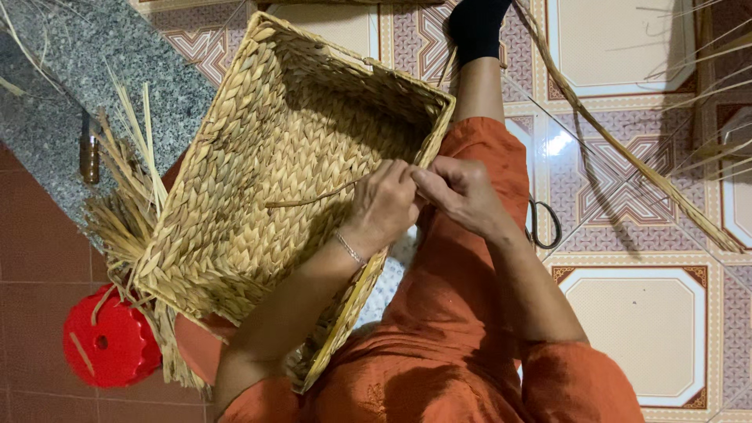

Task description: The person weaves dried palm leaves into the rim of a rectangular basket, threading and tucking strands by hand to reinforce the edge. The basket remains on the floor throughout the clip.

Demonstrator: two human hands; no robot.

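Woven basket (266, 172) is propped on the lap, its rim pinched between the closed left hand (384, 205) and right hand (462, 192). The loose strand (309, 200) could be snapped if pulled too sharply.

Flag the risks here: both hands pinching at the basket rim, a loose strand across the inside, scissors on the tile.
1. The left hand and right hand pinch at one spot on the woven basket rim; the loose strand could slip or snap if pulled hard.
2. The basket rests tilted on the lap, so it might slide off.
3. The scissors lie by the leg, half hidden, and could be knocked or knelt on.
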